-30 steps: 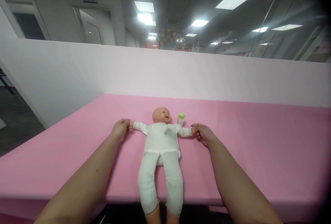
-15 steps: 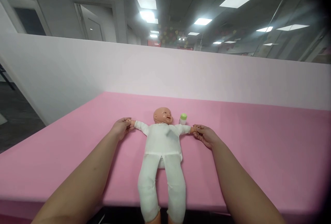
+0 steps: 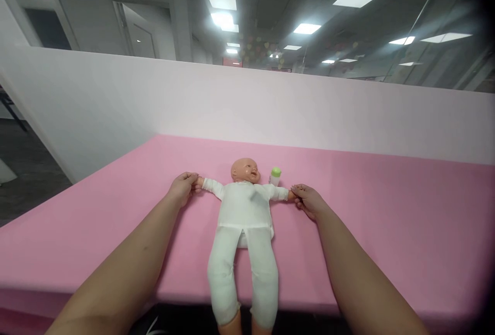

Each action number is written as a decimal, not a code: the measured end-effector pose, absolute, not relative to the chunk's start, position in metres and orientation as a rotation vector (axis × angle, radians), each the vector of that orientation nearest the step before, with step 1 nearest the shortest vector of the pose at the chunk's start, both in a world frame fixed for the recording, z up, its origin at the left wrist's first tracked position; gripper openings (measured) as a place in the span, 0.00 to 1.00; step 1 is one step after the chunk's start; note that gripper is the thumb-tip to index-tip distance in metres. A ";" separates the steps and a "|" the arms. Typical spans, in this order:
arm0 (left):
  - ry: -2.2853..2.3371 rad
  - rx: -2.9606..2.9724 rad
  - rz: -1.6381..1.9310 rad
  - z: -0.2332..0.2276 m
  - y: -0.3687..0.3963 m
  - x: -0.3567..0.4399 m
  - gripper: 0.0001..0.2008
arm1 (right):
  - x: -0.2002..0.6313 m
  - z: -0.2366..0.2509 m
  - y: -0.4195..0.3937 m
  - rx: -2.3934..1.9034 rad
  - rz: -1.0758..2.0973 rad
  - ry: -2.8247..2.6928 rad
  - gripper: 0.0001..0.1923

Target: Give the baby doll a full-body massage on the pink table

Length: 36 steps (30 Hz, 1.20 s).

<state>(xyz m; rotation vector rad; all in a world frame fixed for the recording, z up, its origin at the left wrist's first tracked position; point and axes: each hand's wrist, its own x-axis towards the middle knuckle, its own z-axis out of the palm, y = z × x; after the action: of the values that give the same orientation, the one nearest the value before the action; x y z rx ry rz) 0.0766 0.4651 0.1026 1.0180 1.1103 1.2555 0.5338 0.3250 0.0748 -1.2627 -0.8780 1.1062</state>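
A baby doll [image 3: 244, 211] in a white suit lies face up on the pink table [image 3: 386, 221], arms spread wide, its legs hanging over the near edge. My left hand [image 3: 181, 187] pinches the doll's hand on the left side. My right hand [image 3: 307, 200] holds the doll's other hand on the right side. A small bottle with a green cap [image 3: 275, 175] stands just right of the doll's head, between the head and my right hand.
A low white partition wall [image 3: 270, 108] runs along the table's far side and down its left side. Beyond it are an office ceiling with lights and a door [image 3: 141, 31]. Dark floor [image 3: 27, 180] lies at the left.
Both hands stay on the doll's hands with its arms spread. The view has shifted slightly, so the doll sits a little higher and to the right in the picture.
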 end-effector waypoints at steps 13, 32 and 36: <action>1.160 0.980 1.291 0.098 0.465 0.076 0.10 | 0.529 0.075 0.325 -1.291 1.035 -0.820 0.17; 1.101 1.002 1.266 0.099 0.461 0.076 0.13 | 0.527 0.081 0.321 -1.214 1.121 -0.773 0.13; 1.098 1.014 1.260 0.101 0.461 0.076 0.13 | 0.526 0.081 0.320 -1.174 1.153 -0.851 0.14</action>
<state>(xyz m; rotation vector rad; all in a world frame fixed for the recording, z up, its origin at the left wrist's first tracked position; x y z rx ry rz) 0.0761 0.4605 0.1007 1.0144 1.0977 1.2596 0.5265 0.3203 0.0812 -1.1736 -0.8509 1.1526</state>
